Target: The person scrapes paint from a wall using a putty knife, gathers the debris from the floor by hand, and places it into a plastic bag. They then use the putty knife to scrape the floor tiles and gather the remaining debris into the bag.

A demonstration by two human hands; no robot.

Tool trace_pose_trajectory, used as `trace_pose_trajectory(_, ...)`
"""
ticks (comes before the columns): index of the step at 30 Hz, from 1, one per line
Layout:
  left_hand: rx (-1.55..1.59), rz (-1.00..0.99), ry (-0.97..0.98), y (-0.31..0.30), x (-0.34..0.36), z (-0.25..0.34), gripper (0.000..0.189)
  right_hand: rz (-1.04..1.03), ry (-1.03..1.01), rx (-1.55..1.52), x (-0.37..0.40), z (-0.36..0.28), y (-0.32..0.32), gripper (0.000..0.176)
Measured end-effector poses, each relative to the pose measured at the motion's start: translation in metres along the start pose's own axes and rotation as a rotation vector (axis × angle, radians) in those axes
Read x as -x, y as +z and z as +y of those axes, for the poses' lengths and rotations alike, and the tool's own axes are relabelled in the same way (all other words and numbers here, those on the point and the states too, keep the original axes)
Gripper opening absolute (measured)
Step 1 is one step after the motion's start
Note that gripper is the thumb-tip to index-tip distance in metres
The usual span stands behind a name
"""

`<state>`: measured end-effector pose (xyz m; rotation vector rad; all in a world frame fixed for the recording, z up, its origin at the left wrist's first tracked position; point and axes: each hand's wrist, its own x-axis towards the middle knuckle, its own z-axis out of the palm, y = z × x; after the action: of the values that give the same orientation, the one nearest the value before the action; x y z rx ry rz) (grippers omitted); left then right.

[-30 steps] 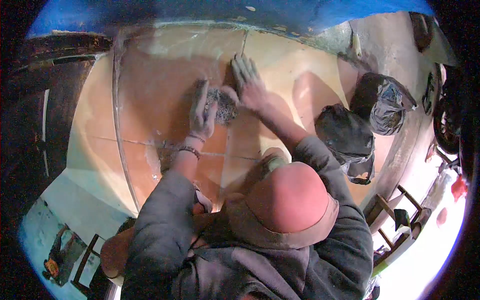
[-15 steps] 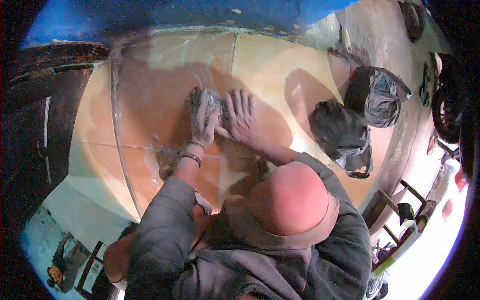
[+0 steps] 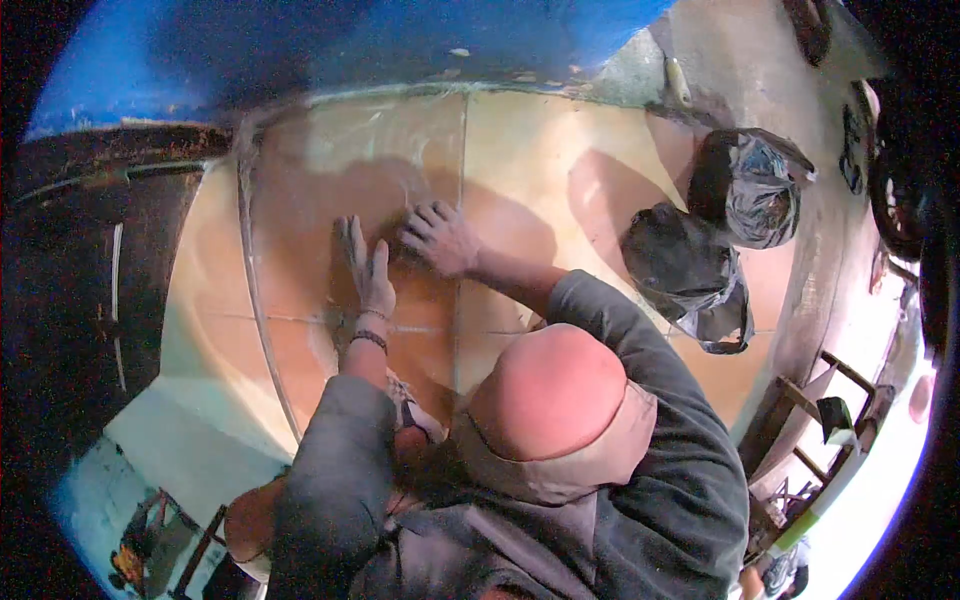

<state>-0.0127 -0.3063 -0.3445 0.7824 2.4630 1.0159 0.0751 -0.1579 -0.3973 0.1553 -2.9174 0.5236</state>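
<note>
My left hand (image 3: 372,278), with dark bracelets at the wrist, is held edge-on above the tan floor tiles (image 3: 300,245). Its fingers are stretched out and apart. Just to the right, my right hand (image 3: 443,240) is bent over with curled fingers close to the tiles. What lies beneath those fingers is hidden in deep shadow. A gap separates the two hands. Greyish smears mark the tiles ahead of them.
Two black plastic bags (image 3: 765,195) (image 3: 680,260) stand on the right. A blue surface (image 3: 400,45) runs along the far side. A dark panel (image 3: 90,290) is at left, a wooden frame (image 3: 815,430) at lower right. My bare knee (image 3: 550,385) is close below my hands.
The hands have separated from a grey lump that showed between them. My left hand moved left and turned edge-on; my right hand shifted left and curled. The lump no longer shows clearly.
</note>
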Motion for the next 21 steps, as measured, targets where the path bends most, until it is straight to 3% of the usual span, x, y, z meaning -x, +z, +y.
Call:
trace_pose_trajectory(3, 0.060, -0.053, -0.023, 0.003, 0.000, 0.003, 0.066, 0.112, -0.008, 0.019, -0.002, 0.000, 0.001, 0.030)
trace_pose_trajectory(6, 0.028, -0.060, -0.024, 0.007, -0.001, -0.009, 0.068, 0.159, -0.070, 0.046, -0.002, 0.001, 0.005, 0.031)
trace_pose_trajectory(8, 0.007, -0.050, 0.011, 0.007, -0.003, -0.015, 0.068, 0.080, -0.067, 0.010, 0.000, 0.001, 0.008, 0.031)
trace_pose_trajectory(11, 0.153, -0.047, -0.018, 0.010, -0.002, -0.021, 0.067, 0.176, -0.091, 0.039, 0.004, 0.004, 0.018, 0.030)
trace_pose_trajectory(13, 0.232, -0.061, -0.014, 0.012, -0.002, -0.029, 0.067, 0.307, -0.222, 0.177, 0.007, 0.010, 0.039, 0.031)
trace_pose_trajectory(18, 0.366, -0.063, -0.044, 0.009, -0.004, -0.030, 0.067, 0.165, -0.133, 0.059, 0.013, 0.020, 0.047, 0.028)
trace_pose_trajectory(21, 0.253, -0.042, -0.025, 0.014, -0.001, -0.039, 0.065, 0.067, -0.001, -0.097, 0.032, 0.037, 0.046, 0.021)
